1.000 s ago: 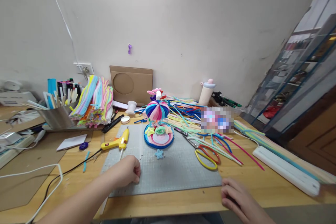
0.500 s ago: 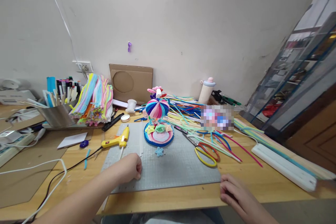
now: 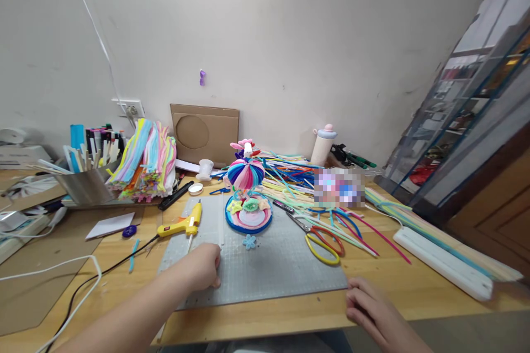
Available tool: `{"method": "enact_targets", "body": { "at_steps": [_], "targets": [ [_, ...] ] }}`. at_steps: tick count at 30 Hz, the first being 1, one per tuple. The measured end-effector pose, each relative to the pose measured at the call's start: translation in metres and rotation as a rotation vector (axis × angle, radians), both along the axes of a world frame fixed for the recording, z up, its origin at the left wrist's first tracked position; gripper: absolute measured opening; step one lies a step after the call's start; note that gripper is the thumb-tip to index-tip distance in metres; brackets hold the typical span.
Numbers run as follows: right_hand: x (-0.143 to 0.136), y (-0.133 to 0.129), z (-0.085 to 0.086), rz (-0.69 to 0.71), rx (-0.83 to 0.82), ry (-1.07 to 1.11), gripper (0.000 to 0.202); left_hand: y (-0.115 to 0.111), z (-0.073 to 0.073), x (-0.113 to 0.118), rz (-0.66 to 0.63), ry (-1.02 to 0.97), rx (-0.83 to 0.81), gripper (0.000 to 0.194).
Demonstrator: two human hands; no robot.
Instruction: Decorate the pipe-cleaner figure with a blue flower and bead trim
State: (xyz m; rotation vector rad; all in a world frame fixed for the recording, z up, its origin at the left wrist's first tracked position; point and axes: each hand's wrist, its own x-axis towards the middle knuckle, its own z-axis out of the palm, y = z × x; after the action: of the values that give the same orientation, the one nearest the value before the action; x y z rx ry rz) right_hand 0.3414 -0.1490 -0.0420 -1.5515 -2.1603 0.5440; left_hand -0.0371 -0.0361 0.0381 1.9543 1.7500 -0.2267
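My left hand [image 3: 206, 266] rests on the left part of the grey cutting mat [image 3: 285, 270], its fingers curled into a loose fist with nothing seen in them. My right hand [image 3: 366, 304] lies at the table's front edge by the mat's right corner, also curled, with nothing visible inside. Between and beyond them, a colourful pipe-cleaner carousel-like ornament [image 3: 247, 174] stands upright on a round blue-rimmed base [image 3: 248, 227]. A small light-blue flower [image 3: 249, 241] lies just in front of that base. Behind my left hand sits a yellow glue gun [image 3: 179, 226].
Scissors [image 3: 323, 248] with red and yellow handles lie at the mat's right. Loose pipe cleaners [image 3: 290, 176] spread behind. At the left stand a metal holder [image 3: 89, 187] and a pipe-cleaner bundle [image 3: 144, 160]. A white bottle [image 3: 323, 149] and a white power strip [image 3: 443, 265] are at the right.
The whole view has shifted slightly. Both hands keep their curled shape and nearly the same places; nothing on the mat has visibly moved.
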Motion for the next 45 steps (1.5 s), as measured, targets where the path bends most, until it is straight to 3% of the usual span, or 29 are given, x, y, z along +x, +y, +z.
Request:
{"method": "enact_targets", "body": {
  "at_steps": [4,9,14,18,22,25,28,33,37,41,45],
  "targets": [
    [-0.003,-0.001,0.003,-0.004,0.001,-0.012,0.022,0.005,0.008,0.005,-0.031,0.051,-0.051,0.019],
    [-0.014,0.016,0.017,-0.043,0.041,0.068,0.024,0.017,0.008,0.013,-0.034,0.089,-0.262,0.021],
    [-0.020,0.089,0.036,-0.248,0.240,0.048,0.025,0.024,0.000,0.012,-0.043,0.064,-0.311,0.023],
    [-0.020,0.155,0.037,-0.429,0.150,-0.117,0.017,0.019,0.000,0.007,-0.024,0.029,-0.254,0.022],
    [-0.019,0.183,0.026,-0.453,0.130,-0.123,0.008,0.001,0.000,0.000,-0.003,-0.006,-0.075,0.013],
    [-0.019,0.182,0.023,-0.510,0.167,-0.102,0.028,-0.020,-0.006,-0.006,0.020,-0.060,0.068,0.012],
    [-0.025,0.174,0.030,-0.498,0.280,-0.041,0.030,-0.039,-0.015,-0.009,0.034,-0.211,0.220,0.014],
    [-0.068,0.148,0.059,-0.243,0.311,0.100,0.014,-0.052,-0.025,-0.009,0.050,-0.410,0.299,0.013],
    [-0.120,0.125,0.073,0.062,0.145,0.174,0.015,-0.041,-0.026,0.000,0.153,-0.558,0.272,0.011],
    [-0.148,0.114,0.064,0.184,0.047,0.155,0.016,-0.023,-0.031,0.000,0.282,-0.644,0.321,0.011],
    [-0.150,0.112,0.044,0.180,-0.069,0.187,0.014,-0.022,-0.034,-0.012,0.355,-0.606,0.340,0.017]
  ]
}}
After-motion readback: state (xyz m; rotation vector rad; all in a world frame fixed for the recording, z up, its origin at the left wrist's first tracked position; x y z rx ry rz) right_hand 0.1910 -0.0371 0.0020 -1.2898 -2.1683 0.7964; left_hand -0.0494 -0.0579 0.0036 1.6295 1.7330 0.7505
